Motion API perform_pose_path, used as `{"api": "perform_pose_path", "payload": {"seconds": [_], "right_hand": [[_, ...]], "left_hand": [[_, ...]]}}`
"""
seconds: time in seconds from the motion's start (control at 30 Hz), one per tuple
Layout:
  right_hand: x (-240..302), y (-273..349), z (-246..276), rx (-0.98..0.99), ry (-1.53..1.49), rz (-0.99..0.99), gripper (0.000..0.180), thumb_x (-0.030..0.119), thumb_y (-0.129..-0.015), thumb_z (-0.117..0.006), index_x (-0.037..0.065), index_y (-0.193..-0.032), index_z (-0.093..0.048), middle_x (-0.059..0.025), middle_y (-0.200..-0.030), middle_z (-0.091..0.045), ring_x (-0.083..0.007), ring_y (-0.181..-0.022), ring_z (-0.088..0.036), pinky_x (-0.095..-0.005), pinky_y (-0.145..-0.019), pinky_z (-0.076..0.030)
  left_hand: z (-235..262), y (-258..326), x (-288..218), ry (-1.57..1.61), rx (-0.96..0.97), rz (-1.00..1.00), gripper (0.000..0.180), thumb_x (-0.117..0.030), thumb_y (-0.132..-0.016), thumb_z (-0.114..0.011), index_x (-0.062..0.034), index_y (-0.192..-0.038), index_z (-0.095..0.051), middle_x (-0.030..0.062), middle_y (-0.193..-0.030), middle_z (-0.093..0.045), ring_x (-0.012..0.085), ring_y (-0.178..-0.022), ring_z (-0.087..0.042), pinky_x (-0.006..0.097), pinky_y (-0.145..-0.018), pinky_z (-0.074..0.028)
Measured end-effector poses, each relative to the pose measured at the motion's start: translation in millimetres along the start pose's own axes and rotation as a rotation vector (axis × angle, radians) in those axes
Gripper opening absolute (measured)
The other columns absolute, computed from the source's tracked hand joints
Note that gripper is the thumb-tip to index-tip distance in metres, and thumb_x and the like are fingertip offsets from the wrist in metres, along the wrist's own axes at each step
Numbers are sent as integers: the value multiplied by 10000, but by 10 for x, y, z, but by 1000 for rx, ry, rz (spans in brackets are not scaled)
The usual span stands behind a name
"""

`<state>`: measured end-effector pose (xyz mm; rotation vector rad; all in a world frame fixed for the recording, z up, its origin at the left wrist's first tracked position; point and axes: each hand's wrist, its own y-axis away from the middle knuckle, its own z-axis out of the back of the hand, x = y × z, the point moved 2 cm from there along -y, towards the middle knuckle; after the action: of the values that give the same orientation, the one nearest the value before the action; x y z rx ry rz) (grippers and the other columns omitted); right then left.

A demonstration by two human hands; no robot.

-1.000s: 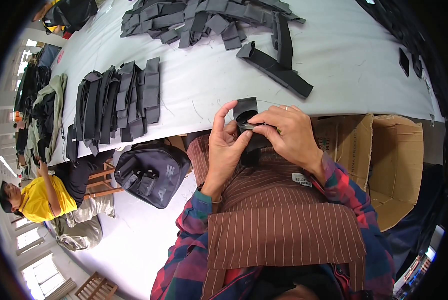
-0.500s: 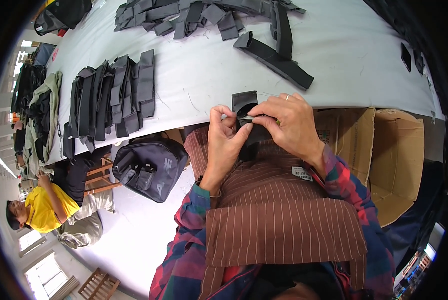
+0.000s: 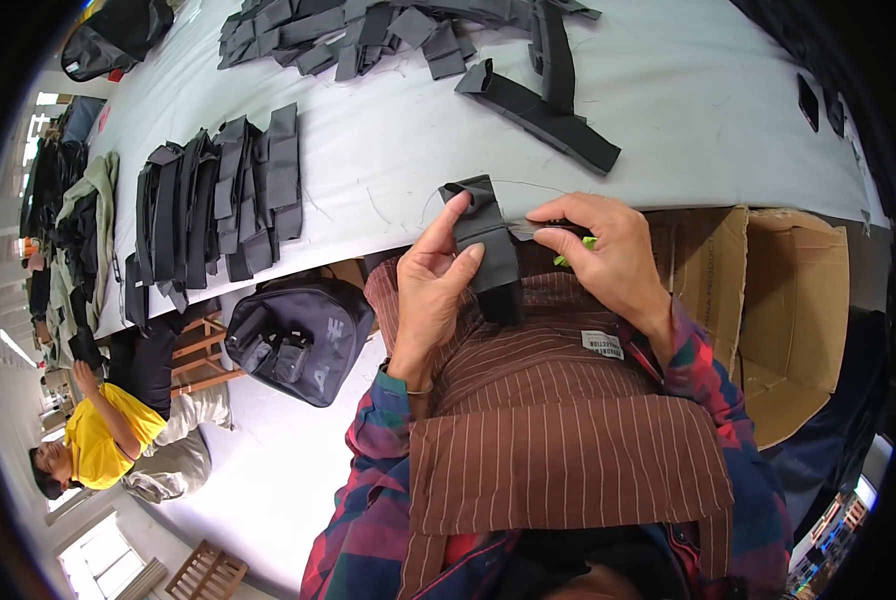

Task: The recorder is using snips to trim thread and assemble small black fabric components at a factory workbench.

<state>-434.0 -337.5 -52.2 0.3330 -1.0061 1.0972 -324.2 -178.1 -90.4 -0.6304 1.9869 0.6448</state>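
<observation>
My left hand (image 3: pixel 433 275) pinches a folded black fabric strip (image 3: pixel 490 250) between thumb and forefinger, at the table's near edge. The strip hangs toward my lap over a brown striped apron (image 3: pixel 568 460). Just right of it, my right hand (image 3: pixel 608 250) is closed round small thread snips (image 3: pixel 562 260), whose green parts show under the fingers. Their pale tip points at the strip's right edge; whether it touches I cannot tell. A loose thread curves from the strip's top toward my right hand.
More black strips (image 3: pixel 358 40) lie heaped at the far side, two (image 3: pixel 548 120) of them crossed nearer. Layered strips (image 3: pixel 213 200) sit at the left. Below the table are a black bag (image 3: pixel 303 340) and an open cardboard box (image 3: pixel 793 310). A person in yellow (image 3: pixel 113 435) sits at left.
My hands have drawn apart, the right one moving rightward off the strip with the snips. The left has turned the strip, so its flat side now shows.
</observation>
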Motion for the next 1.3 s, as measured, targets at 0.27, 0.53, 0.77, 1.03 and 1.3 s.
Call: {"api": "perform_pose_path", "payload": {"seconds": [0.27,0.53,0.77,1.03,1.3], "right_hand": [[-18,8,-22,-10,83,-19,113,172,-803,-675,85,-876,-679,-75,-777,-659,-286,-725,-627,-370,-627,-476],[-18,5,-53,-34,68,9,115,175,-798,-682,88,-872,-680,-73,-773,-657,-287,-725,-622,-375,-637,-470],[39,-14,-48,-18,138,50,95,158,-775,-701,106,-852,-682,-40,-762,-658,-249,-714,-603,-357,-658,-436],[106,-99,-32,-126,-98,-3,133,126,-757,-720,92,-880,-680,-40,-813,-665,-239,-726,-603,-342,-653,-456],[9,-188,-155,-16,-232,47,153,9,-775,-702,-1,-914,-638,-12,-779,-601,-86,-719,-545,-227,-655,-434]], "left_hand": [[-24,2,-3,-49,14,-22,562,70,-877,-563,4,-1411,-401,101,-1228,-571,111,-1063,-560,239,-918,-457],[-27,-3,-18,-24,36,-7,598,78,-867,-572,-8,-1426,-379,112,-1275,-546,120,-1110,-544,251,-936,-453],[-11,-8,-14,7,31,2,622,79,-867,-575,-6,-1440,-347,124,-1294,-534,139,-1115,-553,260,-933,-465],[-91,-13,-57,102,53,10,641,78,-873,-560,-34,-1437,-276,168,-1242,-553,156,-1077,-572,269,-891,-496],[-261,86,-121,-14,142,-41,699,57,-864,-583,-51,-1442,-204,170,-1169,-591,153,-1014,-593,270,-864,-500]]}}
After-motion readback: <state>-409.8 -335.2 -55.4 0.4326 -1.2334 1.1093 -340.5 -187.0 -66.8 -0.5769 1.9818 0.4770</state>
